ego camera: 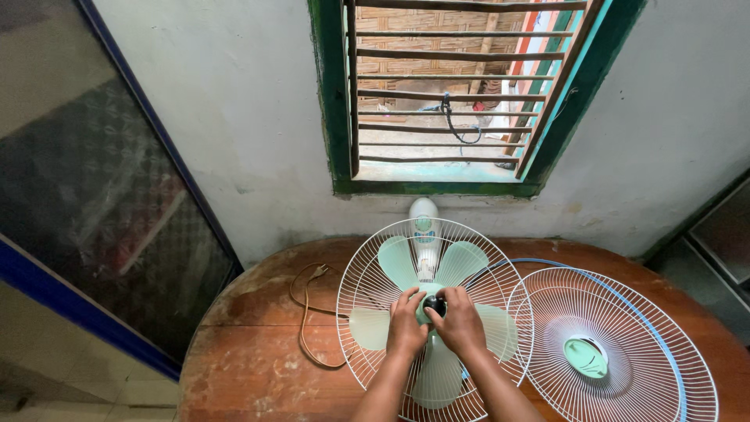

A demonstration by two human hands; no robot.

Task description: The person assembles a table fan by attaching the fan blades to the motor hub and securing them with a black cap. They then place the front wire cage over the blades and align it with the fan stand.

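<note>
**A:** Where was the fan located, and how was it oriented?

**B:** The fan [434, 309] was laid on its back on the round wooden desk [258, 344], below the barred window [453, 94]. Its shaft axis was pointed upward, toward the camera. The pale green blades [398, 262] were left exposed inside the rear guard [359, 312]. The long axis of the body was run away from the person, with the white motor housing [424, 215] at the wall end.

**B:** The front guard [617, 352], with its blue rim, was laid flat just beside the fan, to the right.

**A:** What was held, and by which grip?

**B:** The dark hub knob [435, 305] was found at the centre of the blades, directly between both hands. The left hand [406, 324] was closed around the hub on its left side. The fingers of the right hand [461, 320] were curled onto the knob from the right. Both grips were nearly closed; neither was noticeably nearer. How firmly the knob was pinched could not be told.

**A:** Anything else on the desk?

**B:** A brown power cord [306, 312] was looped to the left of the guard, apart from both hands.
</note>
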